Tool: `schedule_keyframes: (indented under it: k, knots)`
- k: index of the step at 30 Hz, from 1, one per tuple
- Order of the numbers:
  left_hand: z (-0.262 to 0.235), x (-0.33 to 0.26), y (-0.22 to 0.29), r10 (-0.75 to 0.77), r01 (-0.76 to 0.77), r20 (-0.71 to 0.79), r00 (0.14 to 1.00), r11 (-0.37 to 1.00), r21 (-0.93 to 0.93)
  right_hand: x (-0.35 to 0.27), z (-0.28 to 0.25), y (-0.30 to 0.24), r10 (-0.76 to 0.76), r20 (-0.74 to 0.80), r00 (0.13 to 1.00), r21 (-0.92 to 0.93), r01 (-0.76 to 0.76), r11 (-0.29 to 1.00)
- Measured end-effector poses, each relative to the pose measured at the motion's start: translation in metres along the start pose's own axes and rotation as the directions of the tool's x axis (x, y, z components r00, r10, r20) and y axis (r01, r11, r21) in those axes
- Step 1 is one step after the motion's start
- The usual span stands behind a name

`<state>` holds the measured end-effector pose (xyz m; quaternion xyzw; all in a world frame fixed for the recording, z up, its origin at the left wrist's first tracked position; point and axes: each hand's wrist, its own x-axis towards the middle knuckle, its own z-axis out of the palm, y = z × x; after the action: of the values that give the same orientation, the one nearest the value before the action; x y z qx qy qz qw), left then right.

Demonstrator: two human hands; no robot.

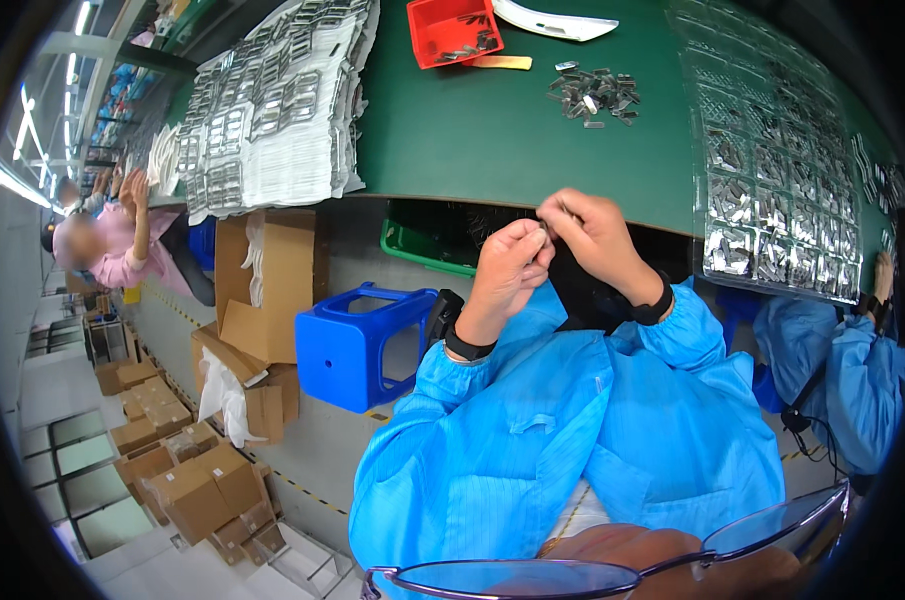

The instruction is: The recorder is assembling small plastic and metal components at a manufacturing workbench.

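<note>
Just off the near edge of the green table, my two hands are close together. My left hand (512, 268) is closed in a pinch, thumb against the fingertips. Beside it, a little higher, my right hand (600, 243) has its fingers curled down toward the left fingertips. Whatever lies between the fingers is too small and too covered to make out. Farther in on the table is a loose pile of small dark and shiny metal pieces (594, 96). A red bin (422, 38) holding similar small pieces stands behind and left of the pile.
Clear compartment trays (700, 180) full of metal pieces lie at right. Stacked white trays (307, 160) with metal frames stand at left. A green crate (412, 248), blue stool (347, 350) and cardboard boxes (297, 265) are below. Co-workers stand left (137, 250) and right (822, 360).
</note>
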<state>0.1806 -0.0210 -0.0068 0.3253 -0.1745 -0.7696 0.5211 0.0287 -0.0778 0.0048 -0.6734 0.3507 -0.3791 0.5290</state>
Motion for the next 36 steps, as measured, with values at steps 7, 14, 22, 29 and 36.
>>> schedule_keyframes:
  k: [7,14,22,29,36]
  knots:
    - [-0.011,0.004,0.004,0.013,-0.008,0.072,0.997,0.998,-0.068,0.045,-0.033,0.012,-0.12,-0.178,0.977,-0.933,-0.129,0.337]
    - [-0.02,0.01,0.004,0.018,-0.013,0.11,0.994,0.999,-0.042,-0.001,-0.017,0.014,-0.243,-0.104,0.965,-0.927,-0.006,0.375]
    - [-0.02,0.026,0.0,0.009,0.001,0.078,0.997,0.992,-0.128,-0.024,-0.016,0.028,-0.473,0.027,0.881,-0.875,0.25,0.415]
    - [-0.016,0.026,-0.003,-0.109,0.113,0.067,0.992,0.992,-0.062,-0.017,-0.01,0.022,-0.487,-0.202,0.85,-0.639,0.262,0.723]
    - [0.005,0.021,-0.002,0.035,-0.035,-0.001,0.999,0.999,0.013,-0.011,-0.008,0.006,0.274,-0.27,0.923,0.662,-0.028,0.749]
